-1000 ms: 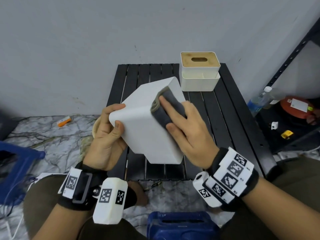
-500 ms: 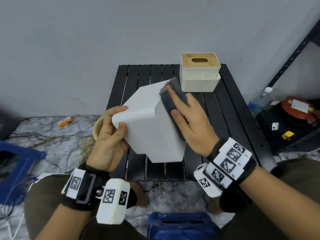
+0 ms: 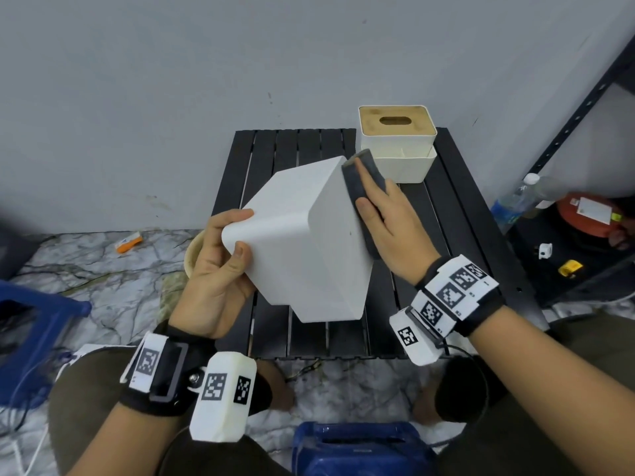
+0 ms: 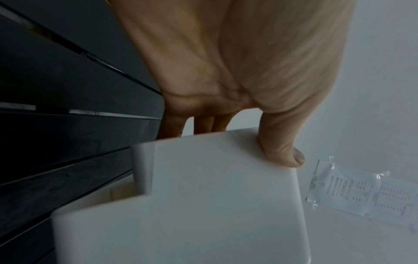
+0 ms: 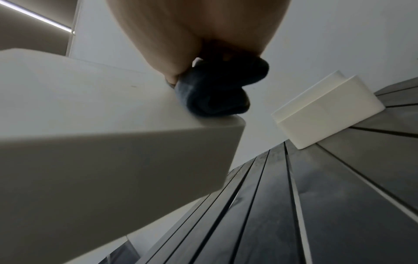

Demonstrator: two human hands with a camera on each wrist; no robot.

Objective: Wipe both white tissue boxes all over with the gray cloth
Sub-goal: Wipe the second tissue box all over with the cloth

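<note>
head view: smooth boxy white tissue box (image 3: 302,242), folded gray cloth (image 3: 360,176)

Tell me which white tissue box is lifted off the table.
The near tissue box, tilted in the left hand with the gray cloth against it. The far box, with the wooden slotted lid, stands on the table.

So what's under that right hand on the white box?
A folded gray cloth, pressed by the right hand against the held tissue box. The box surface beneath the cloth is covered.
</note>
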